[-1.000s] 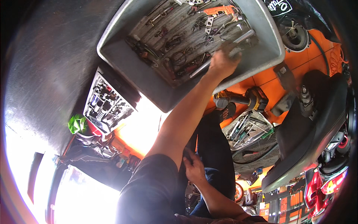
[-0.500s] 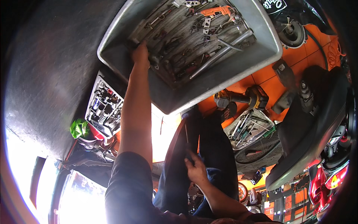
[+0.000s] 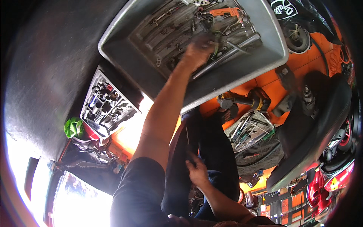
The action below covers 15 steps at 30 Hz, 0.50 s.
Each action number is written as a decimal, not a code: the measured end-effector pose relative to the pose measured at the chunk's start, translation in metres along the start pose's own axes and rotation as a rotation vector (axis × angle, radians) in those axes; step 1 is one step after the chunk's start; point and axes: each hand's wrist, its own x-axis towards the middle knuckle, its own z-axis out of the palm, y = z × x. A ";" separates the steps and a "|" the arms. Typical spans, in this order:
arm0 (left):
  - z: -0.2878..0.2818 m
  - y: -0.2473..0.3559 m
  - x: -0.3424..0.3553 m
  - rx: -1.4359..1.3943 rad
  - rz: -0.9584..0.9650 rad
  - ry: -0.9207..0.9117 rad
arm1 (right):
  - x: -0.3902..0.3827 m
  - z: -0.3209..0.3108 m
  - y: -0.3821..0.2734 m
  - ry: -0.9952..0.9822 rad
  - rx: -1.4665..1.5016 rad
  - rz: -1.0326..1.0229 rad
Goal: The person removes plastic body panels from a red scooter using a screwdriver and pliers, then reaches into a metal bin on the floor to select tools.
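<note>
My left hand (image 3: 199,51) reaches into a large grey tub (image 3: 223,81) over the loose tools on its bottom. Motion blurs its fingers, and whether they hold anything is unclear. Close to it lie an orange pistol-shaped tool (image 3: 223,12), a long metal bar (image 3: 227,56) and a bent rod (image 3: 236,47). Lower down, in front of my dark-trousered legs, my right hand (image 3: 198,172) is closed around the dark handle of what looks like a screwdriver (image 3: 187,135); its thin shaft points up toward the tub.
Left of the tub stands a divided tray of sockets and small parts (image 3: 107,108), beside a green crumpled item (image 3: 74,127). To the right are a cordless power tool (image 3: 245,100), a tool tray (image 3: 247,130) and a black motorcycle seat (image 3: 317,128) above orange tiles (image 3: 264,77).
My left hand has moved right across the tub, from its left corner to the middle of the tools. My right hand stays nearly in place with the screwdriver.
</note>
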 end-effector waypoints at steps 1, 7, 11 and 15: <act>0.023 0.021 -0.005 0.112 -0.003 -0.189 | 0.004 -0.002 0.001 0.030 0.028 0.036; 0.088 0.021 -0.065 0.196 0.248 -0.119 | 0.003 0.002 -0.006 0.047 -0.013 0.051; 0.076 0.000 -0.081 0.298 -0.043 -0.074 | 0.005 0.005 0.001 0.063 0.018 0.048; 0.042 -0.086 -0.086 0.562 -0.060 -0.124 | 0.003 0.008 0.006 0.058 0.024 0.006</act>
